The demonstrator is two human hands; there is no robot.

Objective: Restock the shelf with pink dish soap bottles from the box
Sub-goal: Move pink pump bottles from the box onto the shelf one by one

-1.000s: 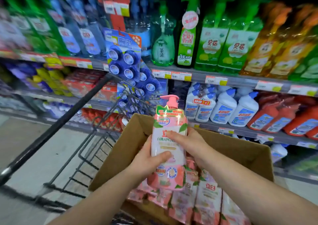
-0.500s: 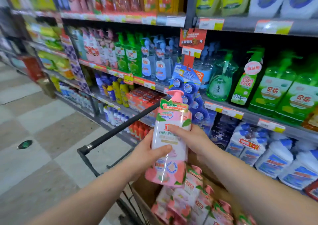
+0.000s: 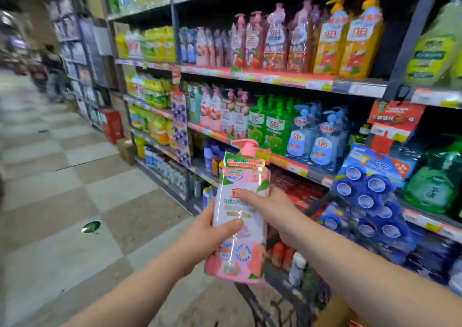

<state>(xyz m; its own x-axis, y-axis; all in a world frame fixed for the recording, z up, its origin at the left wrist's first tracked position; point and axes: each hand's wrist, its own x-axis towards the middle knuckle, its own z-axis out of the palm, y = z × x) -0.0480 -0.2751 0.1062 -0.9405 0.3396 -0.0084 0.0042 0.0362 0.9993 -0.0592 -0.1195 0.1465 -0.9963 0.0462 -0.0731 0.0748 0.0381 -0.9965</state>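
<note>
A person's two bare hands hold one pink dish soap bottle (image 3: 239,226) upright in a supermarket aisle, in front of the shelf (image 3: 252,77). The left hand (image 3: 210,236) grips the bottle's lower left side, its thumb curled across the white label. The right hand (image 3: 273,210) clasps the bottle's right side, one finger lying across the label's front. Beyond the bottle and above its pink pump stands a row of matching pink bottles (image 3: 220,111), with green soap bottles (image 3: 271,124) to their right. To the right of the held bottle hangs a card of blue toilet cleaner discs (image 3: 370,199). Below the bottle are the black wire cart (image 3: 272,304) and a brown corner of the cardboard box (image 3: 333,314). Left of the bottle lies checkered floor tile (image 3: 75,176).
</note>
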